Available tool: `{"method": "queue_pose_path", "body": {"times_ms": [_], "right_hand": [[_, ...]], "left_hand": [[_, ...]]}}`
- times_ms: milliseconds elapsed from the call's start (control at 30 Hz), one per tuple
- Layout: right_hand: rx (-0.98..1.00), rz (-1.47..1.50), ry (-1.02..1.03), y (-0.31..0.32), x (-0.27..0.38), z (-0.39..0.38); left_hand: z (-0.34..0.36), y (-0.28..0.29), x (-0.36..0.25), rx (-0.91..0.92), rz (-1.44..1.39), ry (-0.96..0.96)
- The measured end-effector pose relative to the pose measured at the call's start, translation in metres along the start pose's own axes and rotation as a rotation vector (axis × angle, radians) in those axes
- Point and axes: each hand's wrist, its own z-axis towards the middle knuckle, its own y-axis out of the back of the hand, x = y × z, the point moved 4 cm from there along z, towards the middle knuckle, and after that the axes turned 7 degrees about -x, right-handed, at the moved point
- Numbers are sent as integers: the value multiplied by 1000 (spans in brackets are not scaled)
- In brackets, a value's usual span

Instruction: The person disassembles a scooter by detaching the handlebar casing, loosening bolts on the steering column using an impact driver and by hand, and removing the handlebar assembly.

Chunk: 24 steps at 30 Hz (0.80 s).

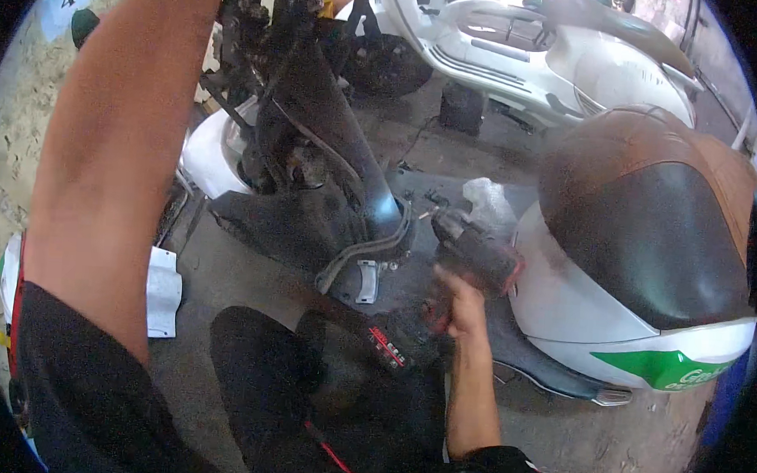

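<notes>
My right hand (462, 303) is closed round the grip of a black and red cordless drill (473, 252). The tool's body lies above the scooter's dark footboard, its nose toward the upper left and its battery at the lower left. Up the left side stretches my left forearm (117, 154), past the upper edge; the hand itself is out of the picture. To the right of that arm stands the scooter's stripped front, with a dark inner panel (313, 182) and exposed parts. A small silver curved piece (367, 282) rests on the footboard near the drill.
The scooter's brown and black seat (653, 217) bulges at the right above white and green bodywork (637, 361). A second, white scooter (490, 62) stands behind. Crumpled clear plastic (488, 201) lies beyond the drill. At the left is a white panel (162, 294).
</notes>
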Motion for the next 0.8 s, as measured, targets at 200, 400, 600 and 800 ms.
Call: {"method": "queue_pose_path", "body": {"times_ms": [200,400,600,800], "right_hand": [[-53,100,-328,32,-58,54],[-58,-81,-345,24,-45,51],[-67,-747,189,61,-12,31],[5,-992,538,-31,95,0]], "left_hand": [[-1,-3,5,8,-9,-8],[-7,22,-8,-15,49,-26],[-4,-5,-8,11,36,-12],[0,-1,-16,14,63,-3]]}}
